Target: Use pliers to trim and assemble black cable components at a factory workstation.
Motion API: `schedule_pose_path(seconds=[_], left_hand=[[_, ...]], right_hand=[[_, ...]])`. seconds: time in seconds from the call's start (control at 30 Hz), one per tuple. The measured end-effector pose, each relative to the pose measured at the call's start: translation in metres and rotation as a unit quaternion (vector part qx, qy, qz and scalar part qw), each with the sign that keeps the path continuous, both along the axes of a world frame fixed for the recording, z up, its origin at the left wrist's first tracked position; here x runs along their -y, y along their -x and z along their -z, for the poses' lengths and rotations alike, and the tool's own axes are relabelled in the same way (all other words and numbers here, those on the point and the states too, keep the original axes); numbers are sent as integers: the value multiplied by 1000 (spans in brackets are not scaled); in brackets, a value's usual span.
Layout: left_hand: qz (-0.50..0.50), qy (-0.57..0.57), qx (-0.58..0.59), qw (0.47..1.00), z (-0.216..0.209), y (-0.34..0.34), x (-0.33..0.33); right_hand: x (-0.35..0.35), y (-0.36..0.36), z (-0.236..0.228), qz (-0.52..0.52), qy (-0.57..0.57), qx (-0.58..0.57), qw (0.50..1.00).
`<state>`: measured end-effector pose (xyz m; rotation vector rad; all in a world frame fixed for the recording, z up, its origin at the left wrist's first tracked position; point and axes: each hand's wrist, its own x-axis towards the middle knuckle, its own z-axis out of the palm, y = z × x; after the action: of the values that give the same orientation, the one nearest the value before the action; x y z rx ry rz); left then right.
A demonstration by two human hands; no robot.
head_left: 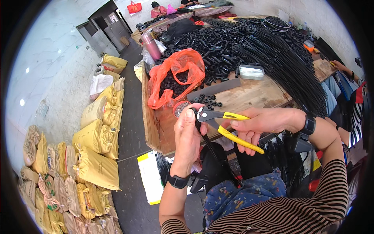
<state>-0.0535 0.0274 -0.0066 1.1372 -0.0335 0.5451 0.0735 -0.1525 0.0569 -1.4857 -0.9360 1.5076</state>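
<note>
Pliers (230, 134) in right hand (269, 120), black rod (212, 147) in left hand (184, 130)

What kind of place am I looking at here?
Looks like a small workshop or factory: a wooden table heaped with black parts, a bundle of thin black rods, and filled yellow sacks stacked along the wall.

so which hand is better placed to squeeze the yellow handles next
Right, most likely: the right hand has its grip around the handles of the yellow-handled pliers, while the left hand is up by their head, seemingly holding a black strip.
</note>
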Motion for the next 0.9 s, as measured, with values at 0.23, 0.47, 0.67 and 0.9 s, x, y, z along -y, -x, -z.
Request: schedule_pose_path(seconds=[0.23, 0.47, 0.67, 0.9], left_hand=[[15, -4, -3, 1000, 4, 11, -11], [-1, 17, -1, 1000, 12, 18, -17], [-76, 42, 3, 996, 13, 31, -18], [-191, 51, 8, 980, 25, 68, -32]], right_hand=[[-11, 2, -9, -9, 36, 7, 999], [-19, 17, 12, -3, -6, -1, 1000], [-35, 31, 26, 10, -12, 5, 1000], [-62, 11, 61, 24, -23, 159, 987]])
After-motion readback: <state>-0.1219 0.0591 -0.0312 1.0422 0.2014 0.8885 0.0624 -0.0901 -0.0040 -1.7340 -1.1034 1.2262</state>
